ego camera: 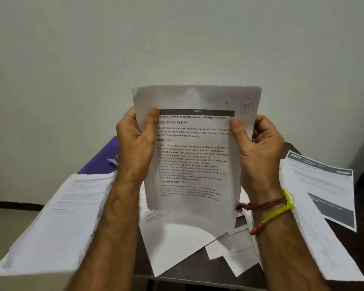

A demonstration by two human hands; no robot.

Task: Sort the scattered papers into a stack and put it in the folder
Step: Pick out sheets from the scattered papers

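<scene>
I hold a printed sheaf of papers (194, 156) upright in front of me, above the table. My left hand (135, 141) grips its left edge, thumb on the front. My right hand (259, 148) grips its right edge the same way. More loose sheets (177, 244) lie scattered on the table below. One thick pile of papers (55, 219) hangs over the table's left side and another pile (322, 206) spreads over the right. The purple folder (101, 160) lies at the back left, partly hidden by my left hand and the left pile.
The small dark table (198, 269) has its front edge close to me. A pale wall rises right behind it, with a dark skirting at the left and floor beneath.
</scene>
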